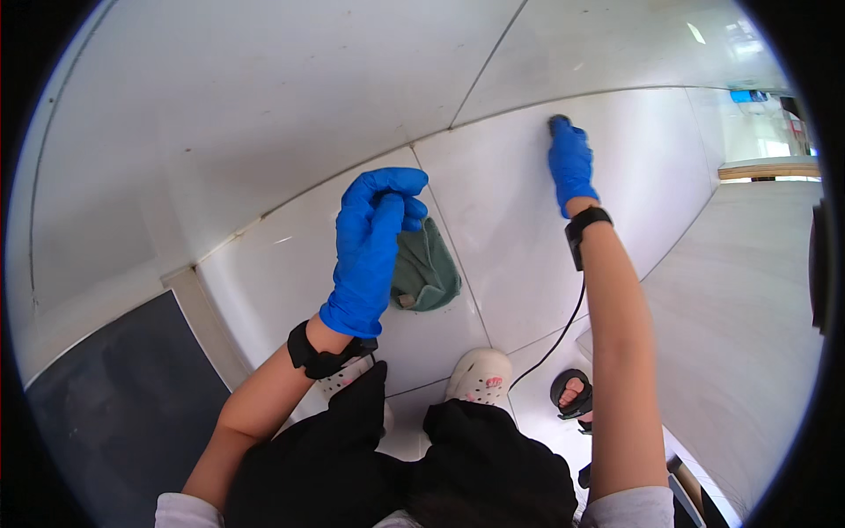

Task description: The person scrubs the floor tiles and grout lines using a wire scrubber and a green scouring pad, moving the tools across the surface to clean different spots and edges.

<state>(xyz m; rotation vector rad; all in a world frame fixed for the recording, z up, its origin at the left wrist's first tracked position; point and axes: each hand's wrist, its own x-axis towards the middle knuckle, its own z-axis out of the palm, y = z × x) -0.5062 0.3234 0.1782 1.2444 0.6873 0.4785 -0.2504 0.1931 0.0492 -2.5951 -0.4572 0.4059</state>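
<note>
My left hand (373,244), in a blue disposable glove, is raised with its fingers curled in. A folded green cloth (428,270) with a small pale tag shows just below those fingers; whether they grip it or it lies apart on the floor, I cannot tell. Farther out to the right, my right hand (571,158), also gloved in blue, holds a dark scrubbing pad (560,121), mostly hidden by the fingers. It is against the white tiled floor (634,165), close to the foot of the wall.
A glossy white wall (264,86) runs across the front. At lower left is a dark panel (125,422); a pale panel (733,317) stands at right. A black cable (561,333) hangs from my right wristband (586,228). Another person's sandalled foot (573,394) is near my clog (480,376).
</note>
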